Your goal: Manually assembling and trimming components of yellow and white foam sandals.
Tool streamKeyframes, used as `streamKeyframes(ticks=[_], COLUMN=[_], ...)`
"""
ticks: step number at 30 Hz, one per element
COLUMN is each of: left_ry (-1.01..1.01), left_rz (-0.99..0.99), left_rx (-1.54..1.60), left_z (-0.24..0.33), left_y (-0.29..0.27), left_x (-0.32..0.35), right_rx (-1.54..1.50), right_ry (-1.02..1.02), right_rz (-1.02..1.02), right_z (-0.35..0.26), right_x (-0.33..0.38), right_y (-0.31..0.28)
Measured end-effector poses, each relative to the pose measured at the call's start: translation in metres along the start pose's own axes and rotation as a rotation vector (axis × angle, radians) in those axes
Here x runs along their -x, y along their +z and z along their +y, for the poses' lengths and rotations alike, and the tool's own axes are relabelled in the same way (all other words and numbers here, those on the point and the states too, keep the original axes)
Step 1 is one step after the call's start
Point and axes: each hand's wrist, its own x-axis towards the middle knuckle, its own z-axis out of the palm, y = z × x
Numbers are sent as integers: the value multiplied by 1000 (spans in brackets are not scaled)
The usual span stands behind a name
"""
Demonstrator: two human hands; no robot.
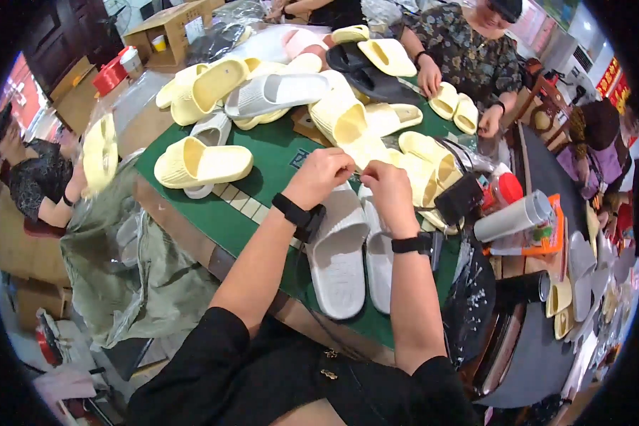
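A pair of grey slide slippers lies side by side before me on a green mat (268, 181), the left slipper (337, 266) showing whole, the right slipper (378, 273) partly behind my right wrist. Over their far ends, my left hand (318, 176) is closed in a pinch. Close beside it my right hand (390, 190) is pinched too, the fingertips of both nearly meeting. Whatever they grip is too small or hidden to tell. Just past my fingers lies a heap of pale yellow slippers (337, 117), with a grey slipper (280, 96) on the pile's left.
Across the table a person's hands rest by two yellow slippers (454, 110). At left, another person holds a yellow slipper (100, 156). A grey-white tumbler (511, 216) and a red-lidded jar (505, 186) stand right. Green cloth (138, 284) hangs at the table's left edge.
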Motion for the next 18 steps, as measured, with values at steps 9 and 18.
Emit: streamKeyframes(ticks=[9, 18], left_ry=[-394, -572], left_rz=[-44, -123], left_rx=[404, 644], left_z=[-17, -28], left_y=[0, 8], left_x=[15, 19], right_rx=[-432, -615], right_ry=[241, 345], right_rz=[-25, 48], right_z=[15, 28], right_x=[5, 2], right_y=[-3, 10])
